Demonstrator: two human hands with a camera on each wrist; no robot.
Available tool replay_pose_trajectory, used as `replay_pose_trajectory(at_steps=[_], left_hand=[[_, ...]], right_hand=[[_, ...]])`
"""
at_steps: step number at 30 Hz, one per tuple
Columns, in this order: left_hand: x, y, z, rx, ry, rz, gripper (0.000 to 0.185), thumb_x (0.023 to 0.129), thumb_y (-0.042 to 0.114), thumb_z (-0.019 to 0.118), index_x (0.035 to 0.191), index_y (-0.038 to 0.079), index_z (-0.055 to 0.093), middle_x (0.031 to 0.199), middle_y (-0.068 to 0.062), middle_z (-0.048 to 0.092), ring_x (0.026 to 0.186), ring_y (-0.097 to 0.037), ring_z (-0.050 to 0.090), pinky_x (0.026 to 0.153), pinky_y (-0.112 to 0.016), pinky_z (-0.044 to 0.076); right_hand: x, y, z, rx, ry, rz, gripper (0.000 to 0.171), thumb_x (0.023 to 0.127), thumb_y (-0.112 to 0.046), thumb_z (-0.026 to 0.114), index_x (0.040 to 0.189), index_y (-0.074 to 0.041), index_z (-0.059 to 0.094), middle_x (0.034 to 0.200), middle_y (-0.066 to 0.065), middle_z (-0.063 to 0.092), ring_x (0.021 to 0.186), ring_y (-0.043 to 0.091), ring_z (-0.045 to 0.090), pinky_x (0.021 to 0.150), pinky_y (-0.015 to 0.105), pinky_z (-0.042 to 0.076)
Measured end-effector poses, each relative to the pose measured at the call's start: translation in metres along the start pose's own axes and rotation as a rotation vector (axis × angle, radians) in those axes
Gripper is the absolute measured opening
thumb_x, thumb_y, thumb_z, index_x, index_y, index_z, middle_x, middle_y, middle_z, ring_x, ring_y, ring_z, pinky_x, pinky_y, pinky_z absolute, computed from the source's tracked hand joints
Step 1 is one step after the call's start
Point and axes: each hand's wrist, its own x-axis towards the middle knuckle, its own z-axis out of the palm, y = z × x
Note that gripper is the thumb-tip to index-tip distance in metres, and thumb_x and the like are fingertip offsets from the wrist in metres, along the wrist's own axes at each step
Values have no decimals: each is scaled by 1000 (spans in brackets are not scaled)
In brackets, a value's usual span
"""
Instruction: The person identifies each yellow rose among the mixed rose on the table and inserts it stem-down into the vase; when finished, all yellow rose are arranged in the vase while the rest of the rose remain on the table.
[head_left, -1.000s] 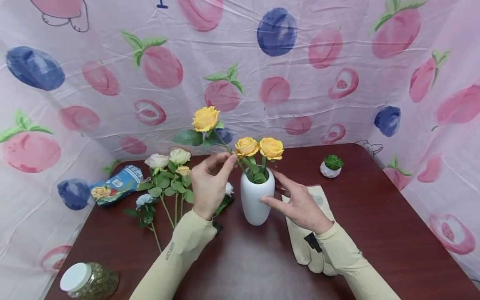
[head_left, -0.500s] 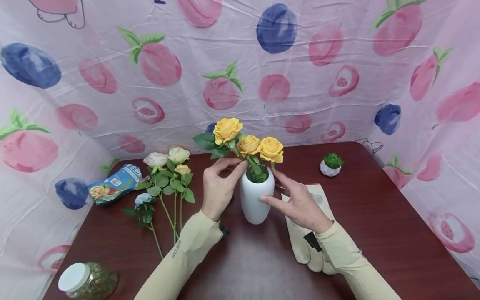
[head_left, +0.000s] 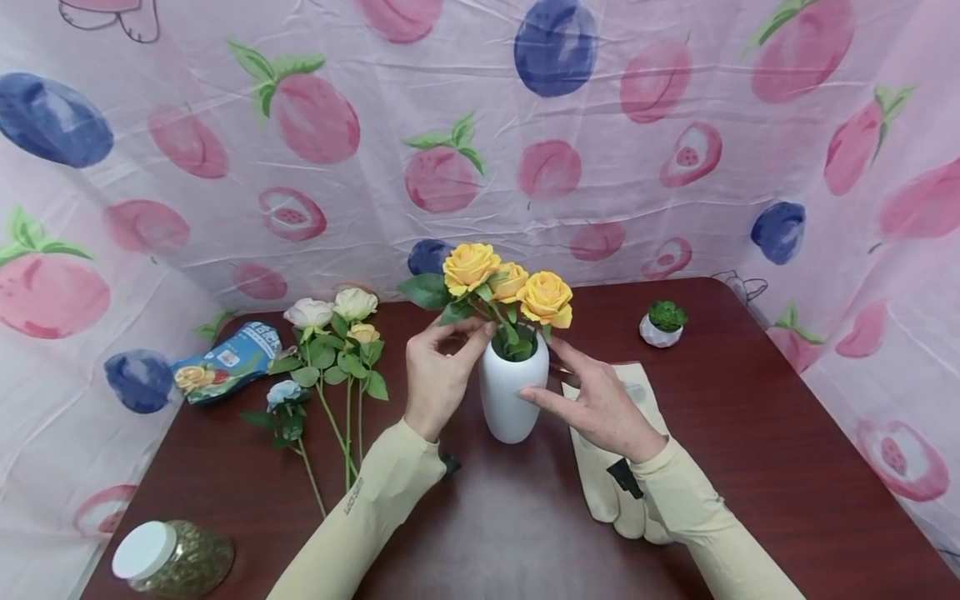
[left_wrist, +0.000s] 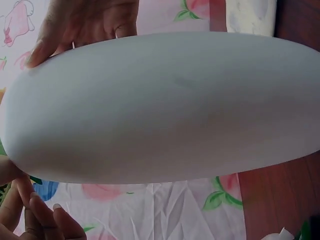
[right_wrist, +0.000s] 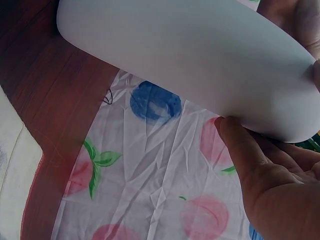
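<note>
Head camera shows a white vase (head_left: 512,392) standing upright near the middle of the dark red counter (head_left: 750,433), with three yellow roses (head_left: 508,283) poking out of its top. So three flowers look to be in already. The left hand (head_left: 438,375) is up at the mouth of the vase, and its fingertips pinch the stem just under the leftmost yellow rose (head_left: 470,265), which leans a little to the left. The right hand (head_left: 596,400) rests against the right side of the vase with its fingers spread and mostly straight, steadying it rather than wrapping round it.

More flowers are not in the vase yet. A bunch of pale roses (head_left: 333,321) with long green stems lies flat on the counter, to the left of the left hand, and a small blue flower (head_left: 283,393) lies beside them. I would guess those are what is left to do.

The vase is smooth, plain and egg-shaped, narrower at the top. The yellow roses are bright, with dark green leaves packed close in the opening. Both wrist cameras are so close that the vase fills them as a white blur, so I cannot tell much from them.

Cream gloves (head_left: 611,492) lie on the counter under the right arm.
</note>
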Motion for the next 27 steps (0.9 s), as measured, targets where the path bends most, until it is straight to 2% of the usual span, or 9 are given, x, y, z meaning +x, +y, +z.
replay_pose_trajectory(at_steps=[3, 5, 10, 15, 19, 23, 27], left_hand=[[-1, 1, 1, -13, 17, 17, 14, 90, 23, 82, 96, 11, 81, 91, -5, 75, 79, -17, 67, 71, -32, 55], [0, 1, 3, -20, 31, 32, 16, 90, 22, 82, 101, 11, 80, 94, -5, 76, 87, -15, 69, 79, -34, 57], [2, 2, 7, -55, 26, 45, 26, 90, 21, 82, 114, 11, 79, 110, -5, 78, 106, -13, 71, 92, -34, 58], [3, -3, 6, -205, -18, -48, 27, 90, 11, 80, 116, 6, 78, 113, -11, 77, 102, -19, 74, 89, -34, 60], [3, -4, 5, -318, -61, -142, 31, 93, 9, 76, 124, 4, 74, 119, -15, 75, 110, -21, 72, 98, -36, 57], [-1, -3, 3, -359, -66, -222, 32, 94, 12, 76, 125, 4, 73, 122, -13, 74, 116, -20, 70, 103, -35, 55], [-6, -3, 1, -329, -66, -244, 31, 93, 15, 77, 123, 4, 75, 121, -10, 75, 111, -20, 72, 99, -33, 56]], right_hand=[[0, -1, -1, -8, -6, 5, 72, 90, -25, 83, 152, -21, 49, 144, 4, 61, 128, 23, 63, 97, 46, 57], [0, -1, -1, -16, -7, 9, 72, 89, -26, 83, 153, -22, 48, 145, 4, 61, 128, 23, 63, 97, 46, 57], [1, -2, -1, -27, -11, 19, 74, 89, -28, 83, 153, -23, 47, 148, 3, 58, 129, 22, 63, 97, 45, 57], [2, -2, 0, -12, -10, 20, 74, 89, -26, 83, 154, -23, 47, 148, 3, 58, 128, 23, 63, 98, 43, 57], [3, -3, 0, -11, -5, 18, 74, 89, -26, 83, 153, -24, 48, 147, 2, 59, 128, 22, 64, 97, 43, 57], [3, -3, 0, -10, -16, 19, 74, 89, -27, 83, 153, -23, 47, 147, 2, 59, 129, 21, 63, 98, 44, 57], [2, -3, -1, -10, -19, 33, 74, 89, -28, 83, 154, -24, 47, 147, 2, 58, 129, 21, 63, 98, 44, 57]])
